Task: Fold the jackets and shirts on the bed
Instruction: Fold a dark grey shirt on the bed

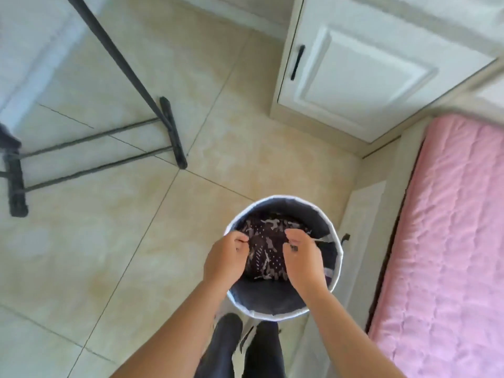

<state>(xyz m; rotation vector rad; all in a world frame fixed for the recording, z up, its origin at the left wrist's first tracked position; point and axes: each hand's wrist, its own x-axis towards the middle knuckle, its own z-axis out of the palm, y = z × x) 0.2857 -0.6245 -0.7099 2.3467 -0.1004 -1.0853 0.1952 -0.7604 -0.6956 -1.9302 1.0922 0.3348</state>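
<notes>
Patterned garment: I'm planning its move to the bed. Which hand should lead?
Right, probably. Both hands grip the garment, but the right hand is nearer the pink bed; the left hand is farther.

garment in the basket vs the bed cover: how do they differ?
The garment is dark with a pale pattern; the bed cover is plain pink and quilted. The garment sits bunched inside the basket; the bed cover lies spread flat. The left hand and right hand both pinch the garment; nothing touches the bed cover. Both are fabric.
</notes>
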